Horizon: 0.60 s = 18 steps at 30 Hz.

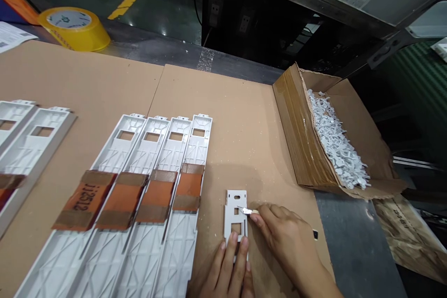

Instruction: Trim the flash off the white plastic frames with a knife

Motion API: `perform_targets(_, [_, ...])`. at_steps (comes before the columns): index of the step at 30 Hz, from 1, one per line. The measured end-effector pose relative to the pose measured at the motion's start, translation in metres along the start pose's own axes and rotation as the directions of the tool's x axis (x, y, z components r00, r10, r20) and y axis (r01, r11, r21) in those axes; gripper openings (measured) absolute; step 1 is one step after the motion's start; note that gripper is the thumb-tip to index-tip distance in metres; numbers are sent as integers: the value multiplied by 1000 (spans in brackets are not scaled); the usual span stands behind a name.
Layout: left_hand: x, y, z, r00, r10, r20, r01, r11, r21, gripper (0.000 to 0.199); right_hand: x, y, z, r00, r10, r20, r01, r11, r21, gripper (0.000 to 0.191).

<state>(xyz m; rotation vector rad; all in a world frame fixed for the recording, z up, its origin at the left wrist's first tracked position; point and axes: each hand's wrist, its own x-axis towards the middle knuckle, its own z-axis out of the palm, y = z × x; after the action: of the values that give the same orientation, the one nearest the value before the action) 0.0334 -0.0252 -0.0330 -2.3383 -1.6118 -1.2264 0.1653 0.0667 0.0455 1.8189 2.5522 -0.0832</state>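
A narrow white plastic plate (228, 216) with several cut-outs lies on the brown cardboard at the lower middle. Over its near end rests my left hand (230, 270), fingers stretched out flat and pressing on it. From the right, my right hand (286, 235) pinches a small white piece (247, 211), whose tip is over the plate beside the small square opening. To the left, several long white ribbed panels (138, 242) lie side by side, with orange and brown blocks (120, 201) across them.
An open cardboard box (291, 125) of small white parts (337, 142) stands at the right. Yellow tape (84, 37) sits at the back left. More white panels (45, 144) lie far left. A metal frame (314, 4) hangs over the back edge.
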Motion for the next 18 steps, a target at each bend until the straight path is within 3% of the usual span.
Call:
perform_targets(5, [13, -8, -12, 974, 198, 109, -199, 980, -2, 13, 0, -3, -2, 1000, -15, -28, 14, 999, -44, 53])
perform_targets(11, [11, -8, -16, 971, 191, 141, -190, 981, -23, 14, 4, -4, -8, 997, -56, -57, 48, 990, -130, 57])
perform_targets(18, [10, -12, -18, 961, 219, 169, -212, 975, -60, 14, 11, 5, -12, 994, -107, 13, 108, 989, -98, 52])
